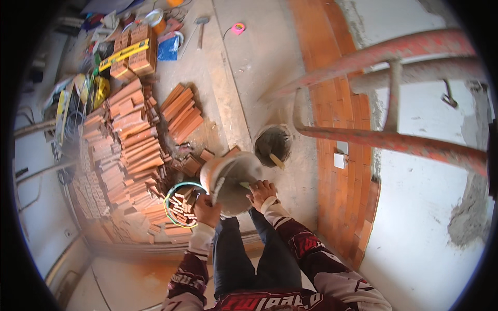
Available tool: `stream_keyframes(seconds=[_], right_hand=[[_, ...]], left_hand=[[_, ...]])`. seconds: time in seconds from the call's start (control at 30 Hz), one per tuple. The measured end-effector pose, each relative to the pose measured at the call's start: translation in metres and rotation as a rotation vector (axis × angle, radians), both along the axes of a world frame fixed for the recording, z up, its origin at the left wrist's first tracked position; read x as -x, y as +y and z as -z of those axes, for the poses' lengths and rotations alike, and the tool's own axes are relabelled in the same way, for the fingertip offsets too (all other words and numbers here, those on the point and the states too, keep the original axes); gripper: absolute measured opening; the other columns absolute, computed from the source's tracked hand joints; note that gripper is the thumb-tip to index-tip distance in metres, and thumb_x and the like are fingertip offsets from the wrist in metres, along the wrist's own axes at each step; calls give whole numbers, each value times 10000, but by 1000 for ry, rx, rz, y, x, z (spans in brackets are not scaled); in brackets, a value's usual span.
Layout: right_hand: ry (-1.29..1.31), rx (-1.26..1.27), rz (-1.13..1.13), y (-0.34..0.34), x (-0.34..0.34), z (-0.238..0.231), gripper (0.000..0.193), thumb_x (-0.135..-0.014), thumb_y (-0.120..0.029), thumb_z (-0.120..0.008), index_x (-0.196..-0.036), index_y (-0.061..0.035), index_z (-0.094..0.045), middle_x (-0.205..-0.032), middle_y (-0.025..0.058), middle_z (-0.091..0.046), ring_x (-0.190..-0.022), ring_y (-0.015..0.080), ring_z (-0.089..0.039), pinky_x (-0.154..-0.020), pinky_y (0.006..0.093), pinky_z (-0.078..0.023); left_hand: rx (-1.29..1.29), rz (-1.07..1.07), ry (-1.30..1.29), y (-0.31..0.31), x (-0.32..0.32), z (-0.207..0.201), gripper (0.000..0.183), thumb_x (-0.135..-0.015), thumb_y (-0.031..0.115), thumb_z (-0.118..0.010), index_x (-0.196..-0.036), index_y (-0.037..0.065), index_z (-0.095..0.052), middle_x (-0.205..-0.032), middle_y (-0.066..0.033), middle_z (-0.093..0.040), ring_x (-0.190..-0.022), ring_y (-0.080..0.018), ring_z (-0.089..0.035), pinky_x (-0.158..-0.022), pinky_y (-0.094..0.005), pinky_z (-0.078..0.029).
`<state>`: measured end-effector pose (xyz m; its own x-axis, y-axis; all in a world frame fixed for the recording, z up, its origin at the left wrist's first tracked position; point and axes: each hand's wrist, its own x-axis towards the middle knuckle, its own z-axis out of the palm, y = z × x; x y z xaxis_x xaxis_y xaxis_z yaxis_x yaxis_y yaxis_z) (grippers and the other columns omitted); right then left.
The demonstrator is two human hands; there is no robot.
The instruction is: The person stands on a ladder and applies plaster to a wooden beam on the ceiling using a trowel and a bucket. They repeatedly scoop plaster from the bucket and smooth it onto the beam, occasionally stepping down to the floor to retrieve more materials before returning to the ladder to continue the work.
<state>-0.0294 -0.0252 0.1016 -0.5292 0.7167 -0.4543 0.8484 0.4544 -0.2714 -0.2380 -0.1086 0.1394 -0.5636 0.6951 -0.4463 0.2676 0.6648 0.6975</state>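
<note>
A pale, mortar-smeared bucket (211,173) tilts in front of my legs, its inside grey. My left hand (207,211) is closed on its left rim. Across the mouth, my right hand (263,194) curls its fingers over the right rim. A small yellow-green piece (245,184) shows beside those fingertips; whether they touch it I cannot tell. Just beyond stands a second, dark-mouthed bucket (258,150) with a wooden handle (276,161) sticking out. By my left hand is a green-rimmed bucket (166,203) of reddish tile pieces.
Stacks of reddish tiles (137,140) spread along the left. Farther back are hollow bricks (142,57), a yellow spirit level (124,54), a mallet (201,33) and a pink tape measure (238,28). A red metal frame (394,140) juts in from the right before a tiled strip (337,111).
</note>
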Motion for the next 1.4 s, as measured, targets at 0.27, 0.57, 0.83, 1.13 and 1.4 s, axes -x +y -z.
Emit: stream_keyframes(seconds=[0.27,0.57,0.83,1.13,1.4], right_hand=[[-264,-30,104,-47,-75,34,262,-882,-249,-479,-926,-150,-717,-1011,97,-625,-1089,267,-464,-895,412,-320],[-86,117,476,-57,-151,-19,299,-809,-241,-553,-1024,-38,-598,-932,160,-599,-941,324,-563,-796,446,-406],[200,159,894,-86,-163,-83,378,-801,-218,-563,-1153,-85,-529,-948,227,-577,-823,391,-635,-734,494,-478],[183,172,1232,-121,-181,-62,329,-849,-247,-539,-1126,-71,-531,-956,216,-596,-839,404,-632,-738,502,-500],[67,15,1490,-161,-223,-75,301,-836,-218,-570,-1101,-77,-553,-946,183,-602,-814,387,-640,-670,479,-526]], left_hand=[[-174,76,-287,-2,-92,-34,297,-641,55,-671,-886,-18,-517,-1158,-193,-585,-827,-208,-619,-697,-314,-496],[-360,403,-359,40,-170,-55,226,-645,-24,-561,-842,-25,-451,-1232,-263,-520,-1117,-321,-535,-955,-367,-406],[-323,606,-505,72,-189,-44,260,-640,-101,-485,-881,-23,-426,-1307,-264,-460,-1205,-334,-475,-1006,-370,-359],[-170,878,-622,75,-239,-72,271,-658,-129,-487,-899,-17,-433,-1351,-275,-420,-1236,-312,-456,-1032,-353,-326],[-59,1071,-715,76,-293,-70,255,-683,-148,-472,-886,-2,-422,-1372,-282,-391,-1244,-285,-438,-1041,-355,-308]])
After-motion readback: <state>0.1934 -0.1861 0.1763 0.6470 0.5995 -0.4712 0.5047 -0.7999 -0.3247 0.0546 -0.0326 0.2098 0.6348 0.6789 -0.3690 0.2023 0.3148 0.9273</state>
